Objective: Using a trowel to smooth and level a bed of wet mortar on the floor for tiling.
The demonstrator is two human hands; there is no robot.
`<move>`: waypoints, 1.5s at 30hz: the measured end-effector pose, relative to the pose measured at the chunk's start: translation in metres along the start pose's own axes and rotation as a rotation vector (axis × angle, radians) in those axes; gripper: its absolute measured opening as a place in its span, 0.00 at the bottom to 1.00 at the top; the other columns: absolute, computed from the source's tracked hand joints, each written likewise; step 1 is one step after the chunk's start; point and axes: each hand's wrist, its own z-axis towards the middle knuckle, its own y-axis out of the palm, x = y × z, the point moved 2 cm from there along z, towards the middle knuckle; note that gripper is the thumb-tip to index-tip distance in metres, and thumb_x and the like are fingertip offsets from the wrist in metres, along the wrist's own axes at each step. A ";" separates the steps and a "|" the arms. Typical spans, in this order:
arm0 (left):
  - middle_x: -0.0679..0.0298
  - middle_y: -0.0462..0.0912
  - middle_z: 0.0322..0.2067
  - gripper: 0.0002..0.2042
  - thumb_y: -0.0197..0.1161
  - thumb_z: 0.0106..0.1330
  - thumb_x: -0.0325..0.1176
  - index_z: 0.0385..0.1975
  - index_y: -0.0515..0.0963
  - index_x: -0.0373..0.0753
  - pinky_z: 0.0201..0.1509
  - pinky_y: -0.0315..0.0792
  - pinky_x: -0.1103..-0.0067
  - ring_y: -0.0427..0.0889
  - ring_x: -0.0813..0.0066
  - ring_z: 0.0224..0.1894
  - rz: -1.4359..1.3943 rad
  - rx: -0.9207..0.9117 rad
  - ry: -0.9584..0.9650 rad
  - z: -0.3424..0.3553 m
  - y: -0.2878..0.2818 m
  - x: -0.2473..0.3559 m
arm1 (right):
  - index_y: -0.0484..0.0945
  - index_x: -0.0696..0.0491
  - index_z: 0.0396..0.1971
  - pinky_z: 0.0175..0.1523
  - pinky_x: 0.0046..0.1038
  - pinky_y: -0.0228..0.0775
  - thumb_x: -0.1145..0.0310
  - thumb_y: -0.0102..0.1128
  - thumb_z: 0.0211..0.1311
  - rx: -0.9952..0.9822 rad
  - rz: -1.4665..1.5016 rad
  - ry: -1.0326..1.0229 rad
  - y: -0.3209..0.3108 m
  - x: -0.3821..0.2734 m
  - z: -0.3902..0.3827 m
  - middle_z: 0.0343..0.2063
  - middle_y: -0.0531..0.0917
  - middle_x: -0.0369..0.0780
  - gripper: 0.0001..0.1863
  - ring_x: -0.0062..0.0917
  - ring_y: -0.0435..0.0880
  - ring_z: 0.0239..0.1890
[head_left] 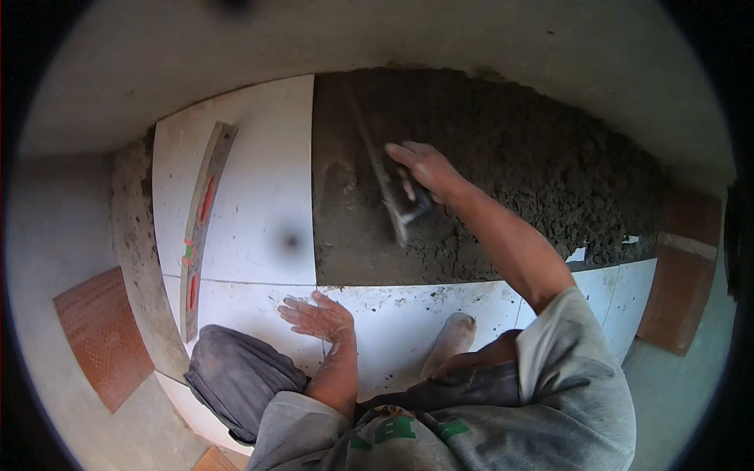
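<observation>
My right hand (424,173) grips a long, flat trowel (397,216) with a dark handle on the grey mortar bed (345,196); the blade is blurred. My left hand (316,315) rests open, fingers spread, on a white floor tile (283,337) just below the joint. To the left, a long metal level (206,196) with red and green parts lies on the white tiles (267,149), which border the mortar. Rougher, lumpier mortar (573,173) spreads across the right side of the bed.
My knee (243,369) and bare foot (452,337) are on the tiles. A grey wall (377,35) runs along the far side. Brown tiles lie or lean at the left (102,330) and the right (671,298).
</observation>
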 end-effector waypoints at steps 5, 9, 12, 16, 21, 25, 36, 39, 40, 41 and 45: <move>0.46 0.43 0.70 0.33 0.34 0.73 0.54 0.70 0.46 0.36 0.70 0.43 0.49 0.42 0.49 0.73 0.044 0.102 0.041 -0.001 0.014 -0.011 | 0.74 0.61 0.27 0.26 0.29 0.65 0.49 0.58 0.61 0.124 -0.111 -0.029 0.008 -0.029 0.059 0.18 0.73 0.39 0.25 0.24 0.74 0.17; 0.46 0.45 0.70 0.34 0.34 0.73 0.55 0.70 0.47 0.36 0.70 0.44 0.49 0.44 0.49 0.72 -0.010 0.107 0.023 -0.001 0.010 -0.001 | 0.76 0.66 0.29 0.28 0.33 0.69 0.49 0.59 0.60 0.224 -0.211 -0.082 -0.017 -0.012 0.064 0.19 0.77 0.45 0.27 0.29 0.78 0.19; 0.46 0.46 0.70 0.34 0.34 0.73 0.56 0.70 0.47 0.37 0.69 0.46 0.50 0.45 0.49 0.72 0.053 0.103 0.041 -0.001 0.014 -0.006 | 0.77 0.68 0.29 0.30 0.35 0.71 0.50 0.60 0.59 0.341 -0.227 -0.117 -0.039 -0.001 0.051 0.19 0.79 0.49 0.29 0.33 0.80 0.19; 0.46 0.47 0.70 0.34 0.33 0.73 0.57 0.70 0.47 0.38 0.69 0.47 0.50 0.47 0.49 0.72 0.064 0.148 0.043 0.005 0.013 -0.011 | 0.78 0.66 0.25 0.31 0.35 0.71 0.46 0.58 0.59 0.461 -0.160 -0.117 -0.085 0.015 0.022 0.15 0.77 0.48 0.31 0.34 0.80 0.19; 0.45 0.45 0.70 0.34 0.32 0.73 0.56 0.70 0.46 0.37 0.69 0.46 0.50 0.44 0.48 0.72 0.037 0.060 0.017 -0.002 0.004 -0.003 | 0.78 0.65 0.25 0.31 0.34 0.71 0.44 0.58 0.59 0.516 -0.221 -0.095 -0.143 0.041 -0.002 0.15 0.77 0.46 0.31 0.34 0.79 0.18; 0.46 0.44 0.70 0.34 0.32 0.73 0.56 0.70 0.45 0.37 0.70 0.45 0.50 0.44 0.47 0.72 0.007 0.061 0.037 -0.003 0.000 -0.003 | 0.81 0.61 0.32 0.31 0.30 0.68 0.48 0.58 0.62 0.736 -0.136 -0.048 -0.182 0.045 -0.037 0.21 0.79 0.39 0.26 0.25 0.76 0.21; 0.44 0.42 0.70 0.37 0.30 0.72 0.59 0.71 0.44 0.37 0.70 0.42 0.49 0.42 0.47 0.72 -0.012 0.068 0.035 0.001 0.011 -0.012 | 0.83 0.59 0.34 0.31 0.26 0.67 0.50 0.57 0.64 0.948 -0.098 0.080 -0.322 0.093 -0.119 0.25 0.82 0.38 0.23 0.22 0.77 0.25; 0.44 0.41 0.71 0.37 0.30 0.72 0.59 0.70 0.43 0.35 0.70 0.40 0.49 0.41 0.47 0.73 -0.008 0.008 0.028 -0.001 0.016 -0.013 | 0.82 0.56 0.30 0.27 0.27 0.65 0.50 0.56 0.64 1.138 -0.247 0.078 -0.377 0.101 -0.142 0.22 0.80 0.37 0.22 0.22 0.75 0.21; 0.44 0.40 0.71 0.37 0.29 0.72 0.59 0.71 0.42 0.35 0.70 0.40 0.49 0.40 0.47 0.73 0.007 0.032 0.036 0.003 0.015 -0.015 | 0.81 0.55 0.27 0.23 0.27 0.61 0.49 0.56 0.65 1.114 -0.224 0.051 -0.343 0.087 -0.136 0.18 0.77 0.35 0.21 0.21 0.71 0.16; 0.44 0.39 0.71 0.37 0.29 0.72 0.59 0.71 0.42 0.35 0.70 0.39 0.49 0.40 0.47 0.73 0.015 0.044 0.053 0.002 0.017 -0.015 | 0.79 0.53 0.24 0.19 0.27 0.56 0.49 0.56 0.65 1.106 -0.207 0.027 -0.313 0.075 -0.138 0.15 0.74 0.33 0.22 0.19 0.67 0.12; 0.44 0.37 0.71 0.38 0.29 0.72 0.60 0.70 0.41 0.34 0.71 0.38 0.49 0.38 0.47 0.73 0.000 0.023 0.041 0.008 0.016 -0.024 | 0.80 0.55 0.29 0.26 0.24 0.62 0.47 0.57 0.64 0.743 -0.392 0.044 -0.216 0.080 -0.135 0.20 0.76 0.34 0.22 0.17 0.70 0.20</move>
